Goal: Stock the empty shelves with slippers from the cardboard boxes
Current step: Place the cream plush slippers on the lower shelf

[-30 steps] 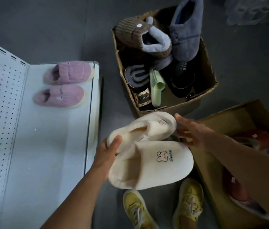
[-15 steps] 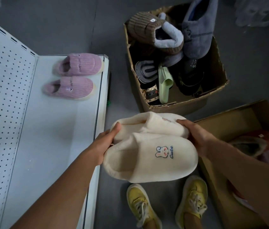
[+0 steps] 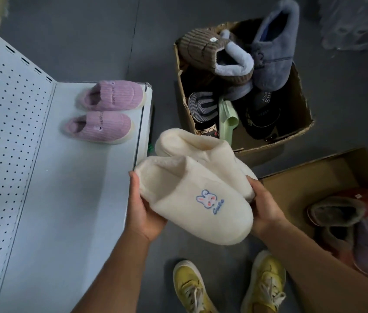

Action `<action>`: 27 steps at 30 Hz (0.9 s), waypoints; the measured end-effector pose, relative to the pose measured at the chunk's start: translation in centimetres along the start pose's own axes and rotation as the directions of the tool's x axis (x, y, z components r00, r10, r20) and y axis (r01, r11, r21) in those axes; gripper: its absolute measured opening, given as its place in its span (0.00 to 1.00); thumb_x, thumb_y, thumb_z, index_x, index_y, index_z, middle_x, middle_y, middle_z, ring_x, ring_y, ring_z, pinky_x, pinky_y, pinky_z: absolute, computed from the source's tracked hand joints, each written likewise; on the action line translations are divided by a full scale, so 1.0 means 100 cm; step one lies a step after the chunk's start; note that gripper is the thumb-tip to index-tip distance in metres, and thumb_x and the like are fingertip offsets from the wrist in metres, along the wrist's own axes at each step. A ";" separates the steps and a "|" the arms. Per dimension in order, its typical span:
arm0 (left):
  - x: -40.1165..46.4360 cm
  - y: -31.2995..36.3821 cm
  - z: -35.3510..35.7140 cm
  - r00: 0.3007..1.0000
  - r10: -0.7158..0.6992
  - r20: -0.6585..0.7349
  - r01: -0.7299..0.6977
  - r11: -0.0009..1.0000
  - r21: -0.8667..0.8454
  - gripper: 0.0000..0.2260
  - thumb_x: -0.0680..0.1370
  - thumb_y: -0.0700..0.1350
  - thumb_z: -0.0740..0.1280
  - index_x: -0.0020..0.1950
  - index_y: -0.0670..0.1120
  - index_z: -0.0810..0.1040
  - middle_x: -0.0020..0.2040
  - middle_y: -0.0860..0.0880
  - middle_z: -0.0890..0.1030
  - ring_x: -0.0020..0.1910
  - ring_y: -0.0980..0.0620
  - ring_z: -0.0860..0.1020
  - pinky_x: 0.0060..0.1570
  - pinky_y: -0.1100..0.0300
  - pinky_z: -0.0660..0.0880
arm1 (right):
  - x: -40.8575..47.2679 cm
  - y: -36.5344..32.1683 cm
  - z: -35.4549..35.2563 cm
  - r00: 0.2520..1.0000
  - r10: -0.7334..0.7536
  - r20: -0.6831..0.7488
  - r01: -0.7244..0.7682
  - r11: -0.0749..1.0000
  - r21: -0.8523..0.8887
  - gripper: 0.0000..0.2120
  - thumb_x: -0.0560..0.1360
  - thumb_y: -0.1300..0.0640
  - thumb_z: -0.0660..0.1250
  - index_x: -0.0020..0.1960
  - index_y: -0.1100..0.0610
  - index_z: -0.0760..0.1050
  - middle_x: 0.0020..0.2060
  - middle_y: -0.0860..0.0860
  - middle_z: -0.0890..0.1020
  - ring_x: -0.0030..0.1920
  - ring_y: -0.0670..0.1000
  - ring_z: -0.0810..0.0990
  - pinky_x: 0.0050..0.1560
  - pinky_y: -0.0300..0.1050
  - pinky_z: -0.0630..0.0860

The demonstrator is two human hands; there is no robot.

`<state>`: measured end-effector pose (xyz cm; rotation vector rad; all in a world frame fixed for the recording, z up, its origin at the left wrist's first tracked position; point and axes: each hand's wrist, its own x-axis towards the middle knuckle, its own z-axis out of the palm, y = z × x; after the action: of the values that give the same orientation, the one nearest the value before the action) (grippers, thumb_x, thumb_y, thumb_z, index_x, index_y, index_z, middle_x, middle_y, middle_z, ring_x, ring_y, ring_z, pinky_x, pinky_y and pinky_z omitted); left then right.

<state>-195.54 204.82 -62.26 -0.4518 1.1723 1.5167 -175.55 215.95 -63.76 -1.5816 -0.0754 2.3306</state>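
A: What was nearest the camera?

B: 2 yellow sneakers (image 3: 228, 288) on the grey floor, and above them both hands held a pair of cream slippers (image 3: 199, 195). The left hand (image 3: 143, 213) cupped the heel end with its fingers curled underneath; the right hand (image 3: 264, 206) gripped the toe end.

A: Where was the pair?

B: In the air, just off the front edge of the shelf (image 3: 70, 199).

A: And farther off?

B: 2 pink slippers (image 3: 106, 111) sat side by side at the shelf's far end. 2 cardboard boxes (image 3: 300, 123) held more slippers.
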 end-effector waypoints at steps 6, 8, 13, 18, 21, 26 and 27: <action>-0.011 -0.030 0.009 0.981 0.118 0.152 -0.087 0.976 -0.200 0.37 0.69 0.75 0.53 0.73 0.57 0.70 0.67 0.46 0.77 0.65 0.39 0.76 0.55 0.35 0.75 | 0.002 0.002 0.022 0.996 -0.006 0.092 0.003 1.000 0.022 0.18 0.78 0.47 0.62 0.61 0.57 0.76 0.52 0.60 0.84 0.49 0.60 0.84 0.44 0.60 0.82; -0.014 -0.035 0.004 0.971 0.131 0.198 -0.094 0.978 -0.188 0.38 0.68 0.74 0.56 0.74 0.57 0.69 0.69 0.45 0.76 0.66 0.38 0.75 0.56 0.34 0.73 | 0.005 0.003 0.025 0.994 0.007 0.105 -0.009 1.000 0.014 0.20 0.76 0.47 0.64 0.62 0.59 0.75 0.54 0.61 0.83 0.54 0.61 0.83 0.48 0.61 0.81; -0.012 -0.034 -0.019 0.982 0.060 0.177 -0.038 0.992 -0.123 0.44 0.59 0.64 0.79 0.72 0.52 0.73 0.67 0.42 0.78 0.63 0.40 0.78 0.52 0.39 0.78 | 0.019 0.012 0.029 0.990 0.000 0.139 0.005 0.999 -0.038 0.26 0.72 0.48 0.66 0.66 0.59 0.72 0.58 0.61 0.81 0.59 0.62 0.80 0.58 0.66 0.75; -0.004 -0.021 -0.050 0.998 0.054 0.038 -0.050 0.993 -0.103 0.33 0.64 0.51 0.77 0.68 0.50 0.75 0.60 0.44 0.82 0.56 0.44 0.81 0.47 0.44 0.79 | 0.034 0.029 0.045 0.988 0.005 0.156 0.008 0.997 -0.079 0.27 0.70 0.50 0.68 0.66 0.60 0.72 0.57 0.61 0.82 0.58 0.62 0.81 0.57 0.63 0.77; 0.000 -0.011 -0.071 0.991 0.118 -0.061 -0.123 0.987 -0.102 0.20 0.73 0.45 0.67 0.65 0.50 0.76 0.53 0.46 0.84 0.50 0.47 0.82 0.41 0.49 0.81 | 0.044 0.037 0.058 0.989 0.011 0.144 0.003 0.995 -0.101 0.31 0.68 0.51 0.70 0.68 0.61 0.70 0.58 0.61 0.81 0.59 0.61 0.80 0.54 0.60 0.79; 0.005 0.000 -0.117 0.970 0.172 -0.170 -0.186 0.980 -0.069 0.41 0.55 0.52 0.83 0.67 0.50 0.76 0.62 0.43 0.81 0.59 0.43 0.79 0.46 0.46 0.80 | 0.065 0.055 0.081 0.997 0.027 0.079 -0.004 0.959 -0.283 0.29 0.68 0.52 0.72 0.66 0.58 0.71 0.58 0.57 0.82 0.57 0.57 0.81 0.41 0.50 0.83; 0.005 0.001 -0.128 0.963 0.183 -0.199 -0.202 0.976 -0.081 0.43 0.55 0.52 0.83 0.68 0.50 0.76 0.62 0.43 0.81 0.60 0.43 0.79 0.47 0.46 0.80 | 0.069 0.061 0.088 0.996 0.037 0.077 -0.010 0.945 -0.328 0.25 0.71 0.53 0.71 0.66 0.58 0.72 0.58 0.57 0.81 0.58 0.57 0.80 0.41 0.50 0.83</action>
<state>-199.68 194.30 -68.20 -0.5747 1.3232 1.7366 -187.31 213.44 -67.94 -1.6359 -0.4898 2.5015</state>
